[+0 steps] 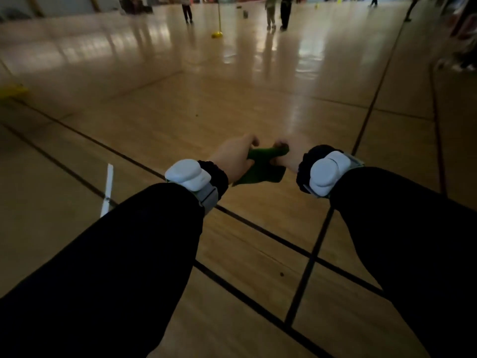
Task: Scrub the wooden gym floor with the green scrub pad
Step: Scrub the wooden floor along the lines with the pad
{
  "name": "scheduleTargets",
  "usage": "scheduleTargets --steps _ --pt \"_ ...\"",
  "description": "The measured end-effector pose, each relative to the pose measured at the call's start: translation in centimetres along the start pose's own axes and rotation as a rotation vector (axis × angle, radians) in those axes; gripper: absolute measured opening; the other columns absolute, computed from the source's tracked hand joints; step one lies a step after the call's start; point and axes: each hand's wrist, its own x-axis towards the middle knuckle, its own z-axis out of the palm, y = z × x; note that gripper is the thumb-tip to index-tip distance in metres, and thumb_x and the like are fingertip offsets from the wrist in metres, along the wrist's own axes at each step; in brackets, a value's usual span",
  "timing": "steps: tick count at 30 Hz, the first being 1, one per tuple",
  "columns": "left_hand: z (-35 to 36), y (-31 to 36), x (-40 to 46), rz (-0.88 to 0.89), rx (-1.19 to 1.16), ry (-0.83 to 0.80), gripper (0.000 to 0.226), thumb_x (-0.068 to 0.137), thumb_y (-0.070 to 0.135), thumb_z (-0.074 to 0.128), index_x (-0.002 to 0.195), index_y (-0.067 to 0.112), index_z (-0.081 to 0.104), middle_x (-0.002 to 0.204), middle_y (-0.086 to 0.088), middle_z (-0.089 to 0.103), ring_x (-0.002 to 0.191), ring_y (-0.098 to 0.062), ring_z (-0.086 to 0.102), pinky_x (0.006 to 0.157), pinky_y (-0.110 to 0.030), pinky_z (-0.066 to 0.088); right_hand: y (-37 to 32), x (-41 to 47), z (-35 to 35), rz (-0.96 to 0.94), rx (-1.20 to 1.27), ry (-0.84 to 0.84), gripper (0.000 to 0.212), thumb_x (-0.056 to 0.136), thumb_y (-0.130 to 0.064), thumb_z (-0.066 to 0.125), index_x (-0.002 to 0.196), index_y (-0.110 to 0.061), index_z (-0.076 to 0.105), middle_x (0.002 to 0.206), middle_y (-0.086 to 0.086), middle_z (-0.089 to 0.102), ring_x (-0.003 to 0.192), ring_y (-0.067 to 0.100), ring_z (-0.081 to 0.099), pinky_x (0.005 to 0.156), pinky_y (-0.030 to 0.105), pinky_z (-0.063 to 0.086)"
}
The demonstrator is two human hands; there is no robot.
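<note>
A green scrub pad [263, 165] is stretched between both hands above the wooden gym floor [180, 120]. My left hand [235, 156] grips the pad's left end with curled fingers. The pad's right end is held by my right hand [285, 157], fingers curled round it. Both arms reach forward in black sleeves with white devices strapped at the wrists. Whether the pad's lower edge touches the floor I cannot tell.
Dark court lines cross the floor under my arms. A strip of white tape [108, 188] lies at the left. A yellow post base [217, 34] stands far ahead, another yellow object [11, 91] at the left edge. Several people stand at the far end.
</note>
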Motion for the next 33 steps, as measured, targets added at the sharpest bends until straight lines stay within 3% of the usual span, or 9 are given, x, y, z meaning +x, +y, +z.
scheduleTargets --steps 2,6,10,13,18,22,28,30,33 --pt "1.2 0.2 2.3 0.018 0.032 -0.03 0.03 0.096 0.013 0.053 0.126 0.012 0.049 0.12 -0.011 0.06 0.104 -0.029 0.059 0.09 -0.042 0.052 2.0 0.8 0.0 0.035 0.016 -0.033 0.014 0.088 -0.014 0.056 0.082 -0.002 0.06 0.087 0.016 0.061 0.088 0.033 0.063 0.073 0.036 0.044" --pt "3.9 -0.5 7.1 0.041 0.034 -0.084 0.025 0.096 0.015 0.054 0.121 0.01 0.054 0.117 -0.012 0.061 0.104 -0.029 0.058 0.087 -0.036 0.05 5.8 3.1 1.0 0.081 0.027 -0.07 0.031 0.092 -0.017 0.056 0.116 0.002 0.06 0.115 0.02 0.063 0.108 0.038 0.057 0.081 0.039 0.047" --pt "7.1 -2.9 13.2 0.039 0.032 -0.158 0.024 0.096 0.015 0.055 0.119 0.009 0.055 0.115 -0.012 0.062 0.102 -0.029 0.06 0.086 -0.038 0.051 9.0 9.0 2.8 0.133 0.035 -0.136 0.029 0.093 -0.019 0.058 0.117 -0.003 0.058 0.118 0.015 0.061 0.099 0.031 0.056 0.079 0.037 0.043" --pt "8.3 -5.0 17.5 0.034 0.037 -0.201 0.023 0.096 0.015 0.055 0.118 0.011 0.055 0.112 -0.012 0.063 0.097 -0.029 0.06 0.08 -0.036 0.049 10.0 13.2 3.8 0.167 0.047 -0.149 0.032 0.093 -0.016 0.057 0.119 0.003 0.059 0.119 0.021 0.062 0.108 0.036 0.058 0.089 0.043 0.047" --pt "11.1 -8.4 23.4 -0.013 0.026 -0.255 0.02 0.095 0.017 0.056 0.114 0.011 0.055 0.11 -0.01 0.062 0.093 -0.027 0.058 0.075 -0.033 0.045 11.8 19.7 6.4 0.234 0.064 -0.224 0.035 0.097 -0.01 0.048 0.126 0.006 0.055 0.127 0.023 0.058 0.12 0.036 0.053 0.098 0.039 0.044" --pt "14.8 -10.7 27.9 -0.049 -0.014 -0.306 0.016 0.095 0.015 0.055 0.111 0.01 0.051 0.109 -0.013 0.06 0.092 -0.03 0.058 0.077 -0.039 0.049 14.4 24.6 8.5 0.249 0.07 -0.27 0.034 0.095 -0.011 0.05 0.125 0.004 0.057 0.124 0.021 0.061 0.116 0.035 0.057 0.096 0.039 0.047" --pt "24.9 -14.9 32.4 -0.185 -0.093 -0.31 0.018 0.099 0.01 0.046 0.116 0.012 0.047 0.103 -0.011 0.052 0.084 -0.029 0.053 0.061 -0.028 0.037 20.2 30.8 17.2 0.27 0.146 -0.287 0.021 0.09 -0.009 0.057 0.108 -0.002 0.065 0.107 0.015 0.068 0.098 0.03 0.065 0.084 0.039 0.053" --pt "29.4 -16.2 33.0 -0.212 -0.127 -0.354 0.018 0.099 0.009 0.045 0.116 0.01 0.049 0.093 -0.005 0.05 0.076 -0.024 0.048 0.053 -0.025 0.032 22.8 31.4 21.4 0.288 0.169 -0.333 0.013 0.09 -0.014 0.059 0.102 -0.008 0.061 0.102 0.011 0.063 0.093 0.028 0.059 0.079 0.037 0.048" --pt "36.2 -17.2 32.9 -0.182 -0.176 -0.449 0.008 0.098 0.011 0.048 0.105 0.014 0.05 0.095 -0.007 0.056 0.073 -0.02 0.051 0.059 -0.026 0.038 26.9 30.7 28.0 0.363 0.211 -0.376 0.007 0.09 -0.015 0.058 0.095 -0.011 0.058 0.096 0.011 0.056 0.091 0.027 0.055 0.076 0.033 0.042"
